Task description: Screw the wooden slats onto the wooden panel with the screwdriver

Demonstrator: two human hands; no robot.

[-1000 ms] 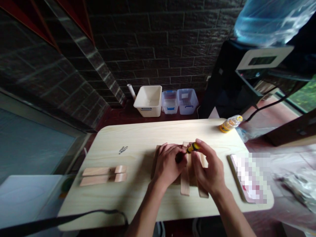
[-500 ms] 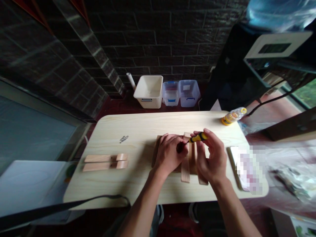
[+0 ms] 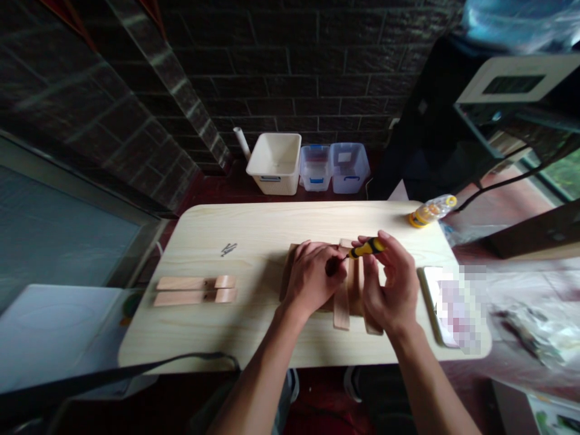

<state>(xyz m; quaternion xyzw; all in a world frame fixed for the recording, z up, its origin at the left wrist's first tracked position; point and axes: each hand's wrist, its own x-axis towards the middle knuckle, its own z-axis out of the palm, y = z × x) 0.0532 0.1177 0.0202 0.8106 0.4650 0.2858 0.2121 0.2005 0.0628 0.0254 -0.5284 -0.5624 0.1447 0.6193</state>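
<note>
Yellow-and-black screwdriver (image 3: 368, 248): had shifted rightward since the earlier frame, its long axis slanting left above a pale wooden slat (image 3: 341, 307).
Left hand (image 3: 313, 279): lay over a brown wooden block (image 3: 287, 275), its grip hidden.
Right hand (image 3: 393, 289): nearer, clamped around the screwdriver.

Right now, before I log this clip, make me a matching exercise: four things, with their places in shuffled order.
1. yellow-and-black screwdriver
2. dark screws
3. cream storage bin
4. clear container with yellow ends

A. on the floor beyond the table
B. far right table corner
C. in the right hand
D. small pile, table's left half

Pairs: 1-C; 2-D; 3-A; 4-B
</note>
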